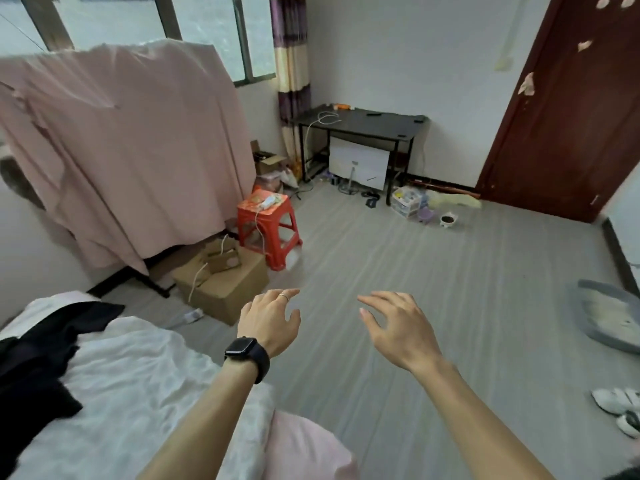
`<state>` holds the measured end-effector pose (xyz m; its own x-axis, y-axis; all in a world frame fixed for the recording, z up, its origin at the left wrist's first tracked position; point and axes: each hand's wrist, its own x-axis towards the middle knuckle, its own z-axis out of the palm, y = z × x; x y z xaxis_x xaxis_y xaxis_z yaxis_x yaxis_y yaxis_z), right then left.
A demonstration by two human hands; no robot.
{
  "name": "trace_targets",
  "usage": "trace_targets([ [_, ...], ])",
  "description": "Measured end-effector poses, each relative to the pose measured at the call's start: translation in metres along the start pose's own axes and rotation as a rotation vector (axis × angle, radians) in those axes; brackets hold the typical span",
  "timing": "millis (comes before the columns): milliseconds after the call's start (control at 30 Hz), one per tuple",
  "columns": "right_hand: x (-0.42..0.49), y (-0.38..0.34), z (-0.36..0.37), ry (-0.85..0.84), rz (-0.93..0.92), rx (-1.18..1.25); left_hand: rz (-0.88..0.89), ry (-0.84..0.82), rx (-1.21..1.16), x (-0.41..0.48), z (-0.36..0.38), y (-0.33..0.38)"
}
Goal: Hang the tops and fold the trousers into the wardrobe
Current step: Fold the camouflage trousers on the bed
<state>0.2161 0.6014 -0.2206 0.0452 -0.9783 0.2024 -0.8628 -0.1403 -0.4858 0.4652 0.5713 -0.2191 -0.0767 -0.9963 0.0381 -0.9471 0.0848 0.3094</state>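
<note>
My left hand (270, 322), with a black watch on the wrist and a ring on one finger, reaches forward over the floor with relaxed fingers and holds nothing. My right hand (398, 327) hovers beside it, fingers spread, also empty. A black garment (38, 362) lies crumpled on the white bed (138, 386) at the lower left. A pale pink cloth (304, 448) shows at the bed's near corner. The wardrobe is a rack covered by a pink cloth cover (131, 150) at the left, and its inside is hidden.
A cardboard box (225, 282) and a red plastic stool (268, 226) stand between the wardrobe and the open grey floor. A black desk (363, 126) stands at the far wall, a dark red door (571, 109) on the right. White shoes (620, 407) lie at the right edge.
</note>
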Motion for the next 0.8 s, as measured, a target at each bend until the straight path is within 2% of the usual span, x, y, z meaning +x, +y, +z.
trace_targets([
  [200,0.113,-0.003,0.053,-0.084,-0.070,0.098,-0.125,0.014,-0.016,0.063,0.015,-0.038],
  [367,0.228,-0.004,0.105,-0.190,-0.215,0.162,-0.292,0.050,-0.029,0.135,0.034,-0.079],
  [600,0.406,-0.029,0.177,-0.429,-0.518,0.182,-0.669,0.180,-0.093,0.235,0.046,-0.134],
  [800,0.480,-0.095,0.224,-0.582,-0.765,0.201,-0.969,0.282,-0.099,0.240,0.016,-0.166],
])
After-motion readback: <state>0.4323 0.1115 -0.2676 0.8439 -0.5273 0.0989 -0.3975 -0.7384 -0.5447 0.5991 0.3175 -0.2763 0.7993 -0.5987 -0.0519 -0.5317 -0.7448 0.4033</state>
